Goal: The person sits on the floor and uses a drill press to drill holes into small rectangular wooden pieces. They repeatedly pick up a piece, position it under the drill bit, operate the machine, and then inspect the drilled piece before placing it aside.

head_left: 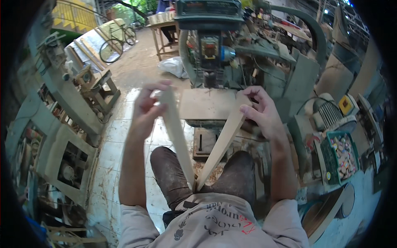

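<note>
Left hand [148, 108] grasps left strip [178, 136], right hand [264, 109] right strip [222, 145]; both pale, slender wood (near-end contact unclear).

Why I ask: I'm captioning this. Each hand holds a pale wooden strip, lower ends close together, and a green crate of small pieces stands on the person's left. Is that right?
The side is wrong: the head view shows the green crate on the person's right. Left hand and right hand each hold a pale wooden strip, lower ends close together.

Black and red lettering [226, 220] on shirt [194, 237]
</note>
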Demonstrator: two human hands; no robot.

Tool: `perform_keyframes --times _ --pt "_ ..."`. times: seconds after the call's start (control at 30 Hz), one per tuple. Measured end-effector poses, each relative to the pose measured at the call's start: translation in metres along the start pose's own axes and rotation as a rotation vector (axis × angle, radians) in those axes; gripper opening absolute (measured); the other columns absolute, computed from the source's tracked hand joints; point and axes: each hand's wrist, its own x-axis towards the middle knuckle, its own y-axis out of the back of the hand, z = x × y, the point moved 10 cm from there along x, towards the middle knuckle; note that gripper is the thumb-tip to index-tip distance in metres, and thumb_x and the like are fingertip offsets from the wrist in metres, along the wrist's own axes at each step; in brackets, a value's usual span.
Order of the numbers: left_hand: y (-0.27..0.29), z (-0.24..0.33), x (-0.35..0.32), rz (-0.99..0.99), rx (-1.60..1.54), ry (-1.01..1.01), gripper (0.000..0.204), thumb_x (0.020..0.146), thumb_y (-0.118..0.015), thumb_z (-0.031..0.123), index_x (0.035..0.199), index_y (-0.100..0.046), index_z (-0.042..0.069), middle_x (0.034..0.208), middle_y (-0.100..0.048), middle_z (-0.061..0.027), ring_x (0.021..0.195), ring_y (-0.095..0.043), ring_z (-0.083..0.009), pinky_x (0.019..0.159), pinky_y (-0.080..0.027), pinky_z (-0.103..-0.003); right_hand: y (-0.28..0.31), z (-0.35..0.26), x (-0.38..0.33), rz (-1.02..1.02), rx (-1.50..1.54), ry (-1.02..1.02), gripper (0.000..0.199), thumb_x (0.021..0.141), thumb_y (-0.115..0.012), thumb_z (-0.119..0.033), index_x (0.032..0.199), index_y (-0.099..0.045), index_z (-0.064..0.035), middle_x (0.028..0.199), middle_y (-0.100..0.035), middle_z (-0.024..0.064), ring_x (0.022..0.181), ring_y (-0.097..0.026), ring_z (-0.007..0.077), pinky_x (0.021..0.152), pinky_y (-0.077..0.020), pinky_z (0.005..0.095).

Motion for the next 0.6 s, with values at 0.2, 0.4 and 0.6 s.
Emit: perform_keyframes --times 0.2,0.4,0.6 --pt "0.060 -0.002 -0.028 0.288 0.185 -0.041 0.045 0.084 -0.060 0.012 0.126 -0.048 0.005 0.139 -0.046 -0.0178 0.121 -0.052 -0.0313 0.099 -0.046 -0.042 0.097 0.011 -0.044 0.234 -0.284 -0.021 0.037 0.084 -0.060 -0.001 0.119 -0.046 -0.0029 0.107 -0.059 0.0089 0.092 -0.057 0.0112 0.078 -0.0483 0.0233" --pt "0.103 0.008 -0.058 0.396 0.161 -0.053 0.045 0.087 -0.055 0.015 0.130 -0.044 0.005 0.145 -0.038 -0.0199 0.132 -0.039 -0.0392 0.105 -0.041 -0.051 0.184 -0.032 -0.150 0.674 -0.251 0.112 0.040 0.087 -0.054 0.000 0.126 -0.045 0.0008 0.120 -0.057 0.0119 0.105 -0.057 0.0149 0.088 -0.0477 0.0269" --pt "0.091 0.005 -0.050 0.369 0.133 -0.046 0.047 0.088 -0.052 0.014 0.132 -0.041 0.004 0.147 -0.034 -0.0205 0.133 -0.038 -0.0388 0.105 -0.041 -0.055 0.227 0.053 -0.283 0.998 -0.244 0.044 0.047 0.094 -0.058 -0.012 0.135 -0.040 -0.0011 0.128 -0.055 0.0169 0.115 -0.055 0.0216 0.097 -0.0454 0.0345"
